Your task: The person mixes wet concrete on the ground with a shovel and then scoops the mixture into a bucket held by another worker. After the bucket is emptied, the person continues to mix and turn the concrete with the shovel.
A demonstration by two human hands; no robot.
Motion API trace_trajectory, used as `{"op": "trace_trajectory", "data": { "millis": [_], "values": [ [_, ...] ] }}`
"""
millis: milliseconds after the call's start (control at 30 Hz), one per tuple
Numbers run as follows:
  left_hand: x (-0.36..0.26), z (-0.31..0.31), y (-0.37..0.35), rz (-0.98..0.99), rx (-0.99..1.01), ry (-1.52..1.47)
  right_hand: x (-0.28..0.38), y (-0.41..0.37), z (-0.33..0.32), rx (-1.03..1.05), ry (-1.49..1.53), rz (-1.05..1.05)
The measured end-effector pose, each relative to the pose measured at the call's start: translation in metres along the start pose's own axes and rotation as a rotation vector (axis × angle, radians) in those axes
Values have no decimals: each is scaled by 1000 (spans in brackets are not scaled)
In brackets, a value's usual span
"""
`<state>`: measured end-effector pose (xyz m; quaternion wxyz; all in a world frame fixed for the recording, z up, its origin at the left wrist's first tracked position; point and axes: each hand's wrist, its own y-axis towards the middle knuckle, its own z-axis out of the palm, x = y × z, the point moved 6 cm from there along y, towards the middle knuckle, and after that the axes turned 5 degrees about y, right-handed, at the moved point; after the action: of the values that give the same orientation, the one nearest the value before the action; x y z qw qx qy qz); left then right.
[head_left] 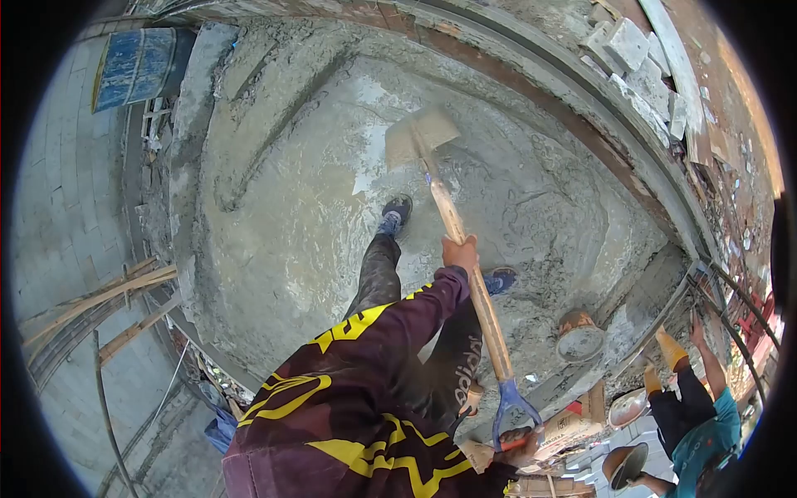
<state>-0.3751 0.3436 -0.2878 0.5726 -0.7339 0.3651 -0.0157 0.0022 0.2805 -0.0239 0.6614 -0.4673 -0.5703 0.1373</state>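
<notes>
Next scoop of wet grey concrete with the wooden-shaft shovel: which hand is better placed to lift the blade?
Likely left: the left hand grips the wooden shaft partway down, nearer the metal blade. The right hand holds the blue D-grip at the far end.

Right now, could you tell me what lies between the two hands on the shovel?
In the head view, only bare pale wooden shovel shaft runs from the left hand to the right hand on the blue grip.
</notes>
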Motion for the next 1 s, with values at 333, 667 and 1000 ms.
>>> {"op": "trace_trajectory", "data": {
  "millis": [333,667,1000],
  "values": [
    [-56,-79,243,53,-218,148,-58,53,222,246,-143,56],
    [72,117,-69,-134,-42,169,158,59,-17,-76,-303,-211],
    [193,183,-209,-267,256,277,220,-48,-156,-504,-359,-472]
  ]
}}
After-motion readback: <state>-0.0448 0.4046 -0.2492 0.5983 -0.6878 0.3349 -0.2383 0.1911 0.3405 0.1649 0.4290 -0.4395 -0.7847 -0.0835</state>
